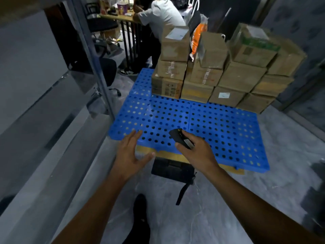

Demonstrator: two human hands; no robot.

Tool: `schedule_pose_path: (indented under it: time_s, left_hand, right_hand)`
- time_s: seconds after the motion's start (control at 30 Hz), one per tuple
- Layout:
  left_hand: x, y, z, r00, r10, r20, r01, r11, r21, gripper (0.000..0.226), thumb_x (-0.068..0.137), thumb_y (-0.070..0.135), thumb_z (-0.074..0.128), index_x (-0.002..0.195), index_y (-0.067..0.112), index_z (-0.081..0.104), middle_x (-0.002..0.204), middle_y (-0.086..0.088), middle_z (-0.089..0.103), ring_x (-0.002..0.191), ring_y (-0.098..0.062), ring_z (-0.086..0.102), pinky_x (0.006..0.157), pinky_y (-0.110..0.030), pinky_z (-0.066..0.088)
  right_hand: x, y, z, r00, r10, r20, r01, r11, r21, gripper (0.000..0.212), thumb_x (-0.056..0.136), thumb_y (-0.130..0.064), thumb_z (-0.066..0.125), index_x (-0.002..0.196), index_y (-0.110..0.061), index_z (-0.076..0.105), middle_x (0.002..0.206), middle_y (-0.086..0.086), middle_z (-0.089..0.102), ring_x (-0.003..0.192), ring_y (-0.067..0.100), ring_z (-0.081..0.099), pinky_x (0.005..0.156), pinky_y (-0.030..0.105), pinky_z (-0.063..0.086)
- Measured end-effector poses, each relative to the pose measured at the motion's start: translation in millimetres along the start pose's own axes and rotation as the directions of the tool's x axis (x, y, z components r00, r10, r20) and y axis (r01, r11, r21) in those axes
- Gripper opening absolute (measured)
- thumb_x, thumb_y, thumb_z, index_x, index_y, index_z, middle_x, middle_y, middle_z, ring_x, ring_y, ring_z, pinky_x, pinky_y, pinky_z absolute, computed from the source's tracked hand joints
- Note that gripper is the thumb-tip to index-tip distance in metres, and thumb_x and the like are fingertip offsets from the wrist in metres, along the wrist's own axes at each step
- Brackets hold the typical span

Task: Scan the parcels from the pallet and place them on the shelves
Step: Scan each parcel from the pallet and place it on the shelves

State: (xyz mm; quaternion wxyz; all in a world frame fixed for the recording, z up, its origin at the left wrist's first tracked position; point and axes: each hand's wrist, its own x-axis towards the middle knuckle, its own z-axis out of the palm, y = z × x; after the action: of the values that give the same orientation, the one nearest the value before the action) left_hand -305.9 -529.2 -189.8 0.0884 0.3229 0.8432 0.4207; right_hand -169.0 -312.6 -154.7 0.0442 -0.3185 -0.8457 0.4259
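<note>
Near half and far left corner of pallet (211,124): bare perforated deck, open to reach from near edge. Far right corner: blocked by parcels (219,76), stacked several high, touching. Left edge: hemmed by shelf upright (95,59). Floor at near edge: black bag (171,170). Beyond far edge: seated person (161,16).

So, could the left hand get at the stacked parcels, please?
Probably not yet: the left hand is free and nothing blocks it, but bare blue pallet separates it from the parcels.
</note>
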Motion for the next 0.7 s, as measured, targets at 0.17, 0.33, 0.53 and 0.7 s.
schedule_pose_path:
  time_s: [0.17, 0.33, 0.53, 0.7]
  left_hand:
    - [117.3, -0.6, -6.6, 0.993, 0.041, 0.107, -0.035, 0.998, -0.058, 0.093, 0.082, 0.067, 0.069, 0.158, 0.029, 0.033, 0.168, 0.003, 0.023, 0.156, -0.018, 0.017, 0.123, -0.056, 0.021]
    - [242.9, 20.4, -23.3, 0.981, 0.121, 0.154, -0.107, 0.99, -0.093, 0.096, 0.077, 0.077, 0.06, 0.159, 0.037, 0.027, 0.169, 0.009, 0.019, 0.156, -0.015, 0.014, 0.124, -0.053, 0.025]
    - [366.5, 69.4, -28.3, 0.967, 0.25, 0.05, -0.245, 0.965, -0.096, 0.095, 0.082, 0.06, 0.073, 0.159, 0.029, 0.026, 0.165, 0.001, 0.024, 0.152, -0.016, 0.023, 0.118, -0.031, 0.026]
    - [438.6, 93.7, -14.2, 0.974, 0.227, 0.005, -0.225, 0.969, -0.098, 0.102, 0.079, 0.046, 0.085, 0.16, 0.024, 0.027, 0.165, -0.005, 0.026, 0.154, -0.023, 0.018, 0.122, -0.043, 0.028]
  right_hand:
    - [84.0, -36.7, -29.0, 0.995, 0.038, -0.097, -0.036, 0.999, 0.019, 0.072, 0.091, -0.057, 0.064, 0.154, -0.039, 0.035, 0.152, -0.003, 0.043, 0.12, 0.021, 0.058, 0.099, 0.04, 0.052]
    - [163.2, -79.2, -72.8, 0.979, -0.023, -0.204, 0.031, 0.999, 0.039, 0.073, 0.088, -0.065, 0.062, 0.153, -0.041, 0.036, 0.152, -0.01, 0.044, 0.127, 0.014, 0.052, 0.104, 0.036, 0.047]
    - [223.4, -115.7, -123.2, 0.943, -0.096, -0.318, 0.112, 0.993, 0.031, 0.072, 0.083, -0.069, 0.062, 0.147, -0.04, 0.047, 0.142, -0.011, 0.054, 0.121, 0.01, 0.054, 0.1, 0.037, 0.047]
    - [258.7, -122.5, -148.6, 0.939, -0.12, -0.322, 0.127, 0.992, 0.001, 0.075, 0.081, -0.068, 0.063, 0.148, -0.039, 0.046, 0.143, -0.008, 0.053, 0.126, 0.012, 0.052, 0.099, 0.036, 0.045]
